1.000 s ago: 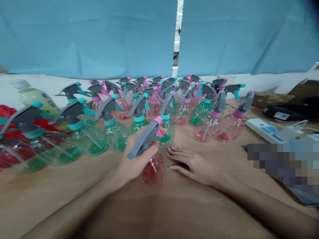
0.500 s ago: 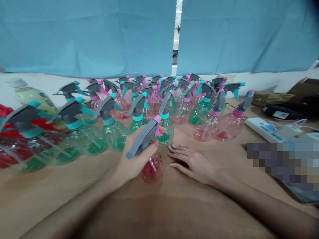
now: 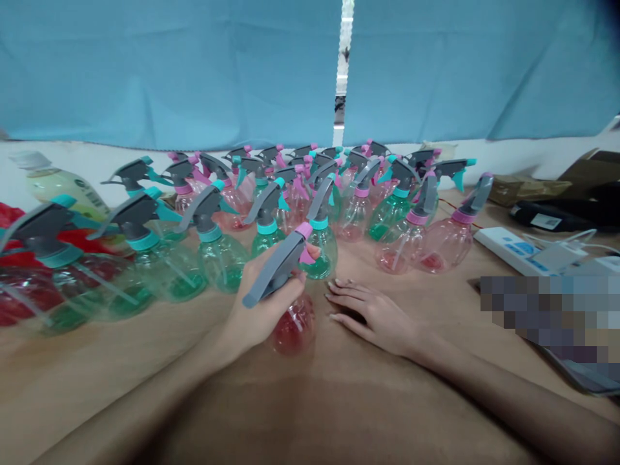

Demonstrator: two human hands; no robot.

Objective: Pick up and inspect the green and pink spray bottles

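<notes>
My left hand (image 3: 264, 303) is wrapped round the neck of a pink spray bottle (image 3: 294, 326), just under its grey trigger head with the pink nozzle. The bottle stands on the table in front of me, and its neck is hidden by my fingers. To its right, my right hand (image 3: 371, 313) rests on the tabletop with fingers stretched out, holding nothing. Right behind the held bottle is a green spray bottle (image 3: 323, 248) with a turquoise collar. Another green spray bottle (image 3: 223, 261) stands to the left of my left hand.
Several more pink and green spray bottles crowd the back and left of the wooden table (image 3: 310, 413). A white power strip (image 3: 504, 248) with plugs and a dark flat device (image 3: 581, 381) lie at the right. A large capped bottle (image 3: 58, 184) stands back left, before a blue curtain (image 3: 194, 71).
Hardly anything differs. The whole view has shifted very slightly; my left hand stays on the pink spray bottle and my right hand stays flat on the table.
</notes>
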